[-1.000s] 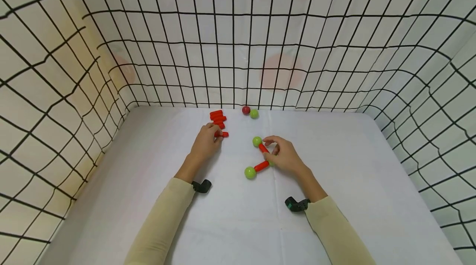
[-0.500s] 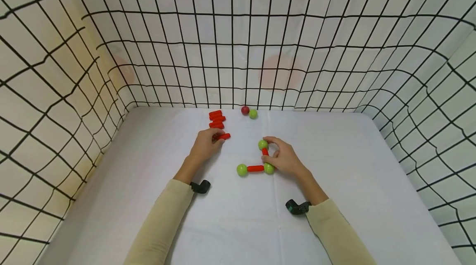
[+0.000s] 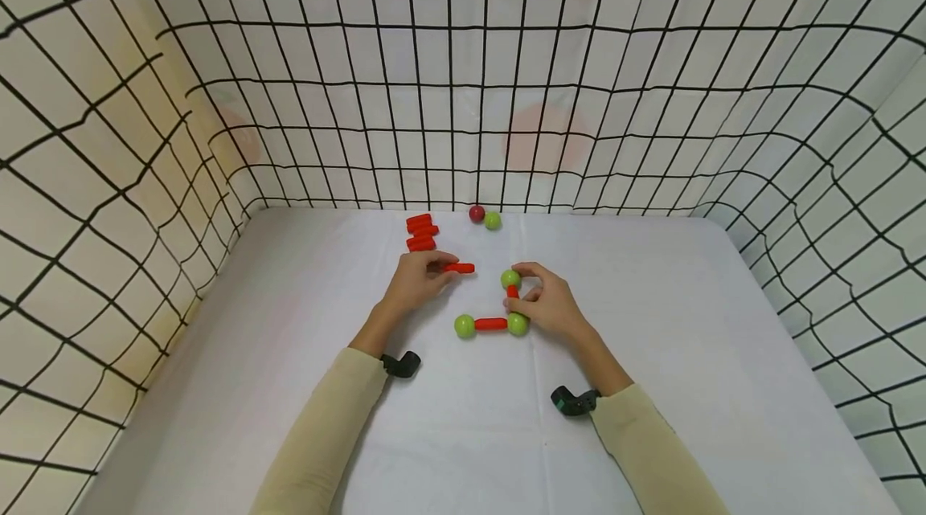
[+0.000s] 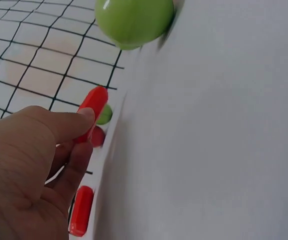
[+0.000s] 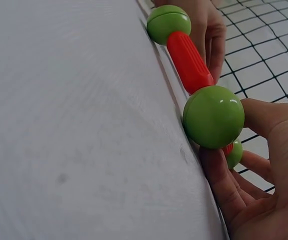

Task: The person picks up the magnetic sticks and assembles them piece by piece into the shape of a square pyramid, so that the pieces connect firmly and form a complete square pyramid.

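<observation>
My left hand pinches a short red rod between thumb and fingers; the left wrist view shows the rod tilted, one end free. With my right hand I hold an L-shaped piece made of red rods and green balls. Its corner ball lies between my thumb and fingers in the right wrist view. From that corner a red rod runs left to an end ball. The other rod, partly hidden by my fingers, leads to the far ball, which my fingertips touch.
Several loose red rods lie in a row behind my left hand. A dark red ball and a loose green ball sit at the table's back edge. Black netting stands around the white table at the back and sides.
My left hand has carried one red rod away from the row, rightward and slightly nearer. My right hand has turned the L-shaped piece, so one rod now lies nearly level across the view.
</observation>
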The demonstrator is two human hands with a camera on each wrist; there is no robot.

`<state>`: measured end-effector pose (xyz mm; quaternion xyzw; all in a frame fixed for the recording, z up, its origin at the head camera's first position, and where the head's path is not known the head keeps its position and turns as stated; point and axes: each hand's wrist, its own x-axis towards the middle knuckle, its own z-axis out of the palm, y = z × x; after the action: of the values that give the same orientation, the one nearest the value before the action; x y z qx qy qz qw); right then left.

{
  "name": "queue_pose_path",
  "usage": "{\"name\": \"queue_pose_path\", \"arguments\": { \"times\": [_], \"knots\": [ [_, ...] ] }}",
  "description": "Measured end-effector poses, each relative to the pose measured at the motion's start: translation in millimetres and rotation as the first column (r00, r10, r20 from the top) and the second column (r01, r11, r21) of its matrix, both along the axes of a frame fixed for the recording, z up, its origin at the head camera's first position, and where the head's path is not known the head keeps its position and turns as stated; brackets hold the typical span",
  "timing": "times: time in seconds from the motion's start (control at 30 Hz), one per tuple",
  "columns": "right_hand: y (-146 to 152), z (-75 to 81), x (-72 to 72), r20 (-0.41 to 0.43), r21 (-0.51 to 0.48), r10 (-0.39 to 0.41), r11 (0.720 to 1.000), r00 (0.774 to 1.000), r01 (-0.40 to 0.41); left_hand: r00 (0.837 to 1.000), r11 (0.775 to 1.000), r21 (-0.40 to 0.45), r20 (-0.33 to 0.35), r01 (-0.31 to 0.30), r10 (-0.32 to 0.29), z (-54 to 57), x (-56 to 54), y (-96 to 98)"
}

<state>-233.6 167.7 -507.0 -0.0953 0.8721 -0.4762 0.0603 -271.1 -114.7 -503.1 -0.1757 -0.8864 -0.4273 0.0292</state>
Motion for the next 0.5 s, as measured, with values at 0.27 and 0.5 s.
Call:
{"name": "queue_pose_path", "arguments": {
  "times": [0.27,0.5],
  "knots": [
    [-1,-4.9,-1.9,0.031,-0.036,-0.036,0.999,0.999,0.038,0.999,0.998,0.063,0.02,0.027,-0.028,-0.7,2.1,16.9],
    [-3,-4.1,-1.4,0.056,-0.056,-0.054,0.997,0.997,0.057,0.999,0.998,0.061,0.03,0.033,-0.034,-3.9,3.6,27.4]
  ]
}}
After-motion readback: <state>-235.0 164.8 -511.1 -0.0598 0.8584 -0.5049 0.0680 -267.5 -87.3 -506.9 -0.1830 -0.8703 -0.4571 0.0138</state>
